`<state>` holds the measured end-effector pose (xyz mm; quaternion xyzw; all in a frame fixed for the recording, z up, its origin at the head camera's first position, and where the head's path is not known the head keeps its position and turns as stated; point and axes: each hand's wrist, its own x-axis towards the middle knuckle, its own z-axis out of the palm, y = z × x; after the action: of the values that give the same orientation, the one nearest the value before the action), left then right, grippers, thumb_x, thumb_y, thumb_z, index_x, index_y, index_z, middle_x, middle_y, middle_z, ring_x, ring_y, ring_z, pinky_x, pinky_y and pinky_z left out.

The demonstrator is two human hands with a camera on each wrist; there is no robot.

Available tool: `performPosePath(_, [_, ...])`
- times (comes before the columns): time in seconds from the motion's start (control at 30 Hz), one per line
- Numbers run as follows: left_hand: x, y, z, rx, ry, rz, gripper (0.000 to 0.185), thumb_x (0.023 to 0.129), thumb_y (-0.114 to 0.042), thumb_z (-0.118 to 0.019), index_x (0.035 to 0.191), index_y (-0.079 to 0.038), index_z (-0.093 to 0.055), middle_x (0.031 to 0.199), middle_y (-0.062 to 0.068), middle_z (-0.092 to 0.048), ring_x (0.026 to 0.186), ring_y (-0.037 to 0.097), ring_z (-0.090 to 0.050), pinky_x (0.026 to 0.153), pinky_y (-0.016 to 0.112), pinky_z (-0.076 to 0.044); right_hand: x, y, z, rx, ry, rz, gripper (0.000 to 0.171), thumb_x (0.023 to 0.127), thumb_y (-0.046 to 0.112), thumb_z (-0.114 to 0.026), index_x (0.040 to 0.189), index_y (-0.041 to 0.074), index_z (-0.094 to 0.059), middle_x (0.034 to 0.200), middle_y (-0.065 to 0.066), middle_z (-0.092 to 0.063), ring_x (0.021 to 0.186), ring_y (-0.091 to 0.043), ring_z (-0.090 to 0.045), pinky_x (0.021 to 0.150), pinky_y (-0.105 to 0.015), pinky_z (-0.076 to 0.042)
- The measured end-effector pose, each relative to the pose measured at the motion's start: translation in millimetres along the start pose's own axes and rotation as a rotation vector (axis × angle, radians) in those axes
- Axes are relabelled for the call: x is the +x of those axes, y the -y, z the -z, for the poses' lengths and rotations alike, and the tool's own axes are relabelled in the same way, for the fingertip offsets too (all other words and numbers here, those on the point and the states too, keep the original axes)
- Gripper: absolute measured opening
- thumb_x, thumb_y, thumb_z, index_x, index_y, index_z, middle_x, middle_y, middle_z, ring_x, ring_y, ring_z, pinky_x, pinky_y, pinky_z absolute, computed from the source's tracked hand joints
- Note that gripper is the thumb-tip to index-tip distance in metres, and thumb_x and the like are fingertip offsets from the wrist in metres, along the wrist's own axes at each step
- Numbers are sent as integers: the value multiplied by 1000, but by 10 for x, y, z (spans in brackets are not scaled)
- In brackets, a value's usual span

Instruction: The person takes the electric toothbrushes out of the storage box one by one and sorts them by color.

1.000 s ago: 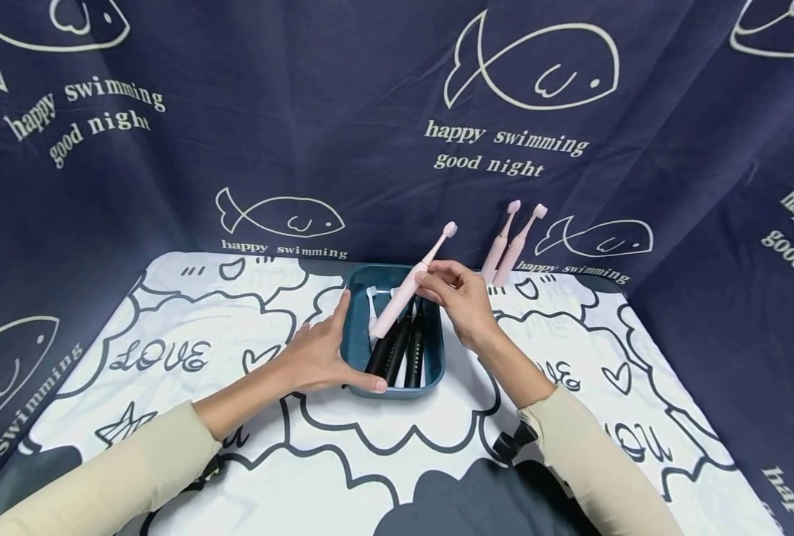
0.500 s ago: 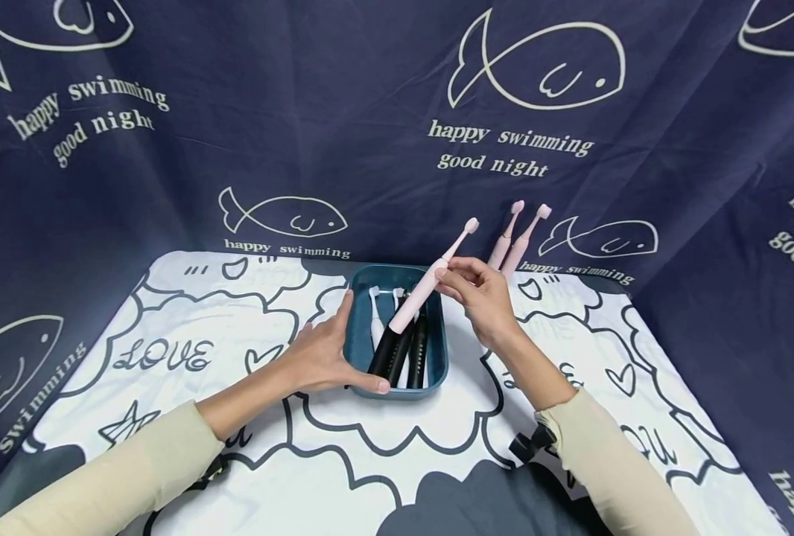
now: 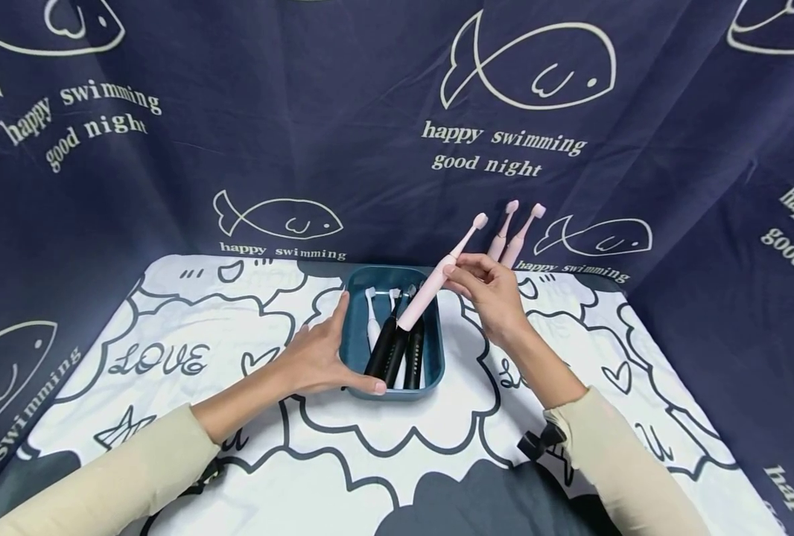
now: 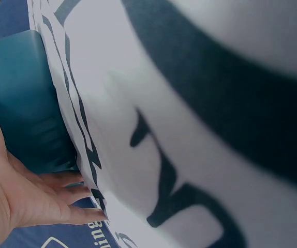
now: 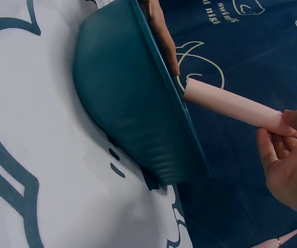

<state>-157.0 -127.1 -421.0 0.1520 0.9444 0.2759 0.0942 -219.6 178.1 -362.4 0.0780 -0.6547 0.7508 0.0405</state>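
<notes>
My right hand (image 3: 487, 286) pinches a pink electric toothbrush (image 3: 437, 279) near its neck, holding it tilted above the right side of a teal tray (image 3: 354, 339); the wrist view shows the pink handle (image 5: 231, 106) over the tray's rim (image 5: 164, 88). My left hand (image 3: 319, 356) rests with straight fingers against the tray's left wall and front corner (image 4: 27, 119). Inside the tray lie black toothbrushes (image 3: 397, 350) and white ones (image 3: 372, 320).
Two more pink toothbrushes (image 3: 512, 238) lean against the dark blue fish-print curtain behind the table's back right. A white cartoon-print cloth (image 3: 169, 357) covers the table. The curtain encloses the table on the left, back and right.
My right hand has carried the pink toothbrush up and to the right, from over the tray's middle toward its right edge. The left hand has stayed on the tray.
</notes>
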Motion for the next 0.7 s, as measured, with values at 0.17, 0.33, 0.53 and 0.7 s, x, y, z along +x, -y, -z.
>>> performPosePath(0.17, [-2,-7,8,3,-3,-1,174,61,-102,-83,182,-20,13,184,20,-34,156,52,-54,121,67,-51,9,49,54,-16,-9,7,23,105,-8,-71,128,-11,-66,98,5,-77,93,-8,-82,93,-27,-68])
performPosePath(0.33, [-5,-10,10,-2,-3,-5,174,62,-100,-84,182,-20,13,184,20,-34,158,52,-52,122,68,-50,12,94,115,-17,-8,25,19,105,-9,-71,124,-8,-68,97,4,-78,94,-9,-81,94,-29,-68])
performPosePath(0.53, [-6,-9,8,-1,-6,-10,174,62,-101,-83,182,-19,12,183,20,-35,154,51,-56,120,66,-52,20,141,196,5,-14,46,16,104,-9,-71,116,1,-74,98,2,-79,93,-9,-82,93,-29,-68])
performPosePath(0.7, [-9,-8,8,-2,-7,-14,174,62,-101,-83,182,-19,12,183,22,-36,144,48,-65,115,63,-57,15,197,260,20,-26,68,20,103,-12,-72,110,7,-77,97,2,-79,91,-8,-81,90,-28,-68])
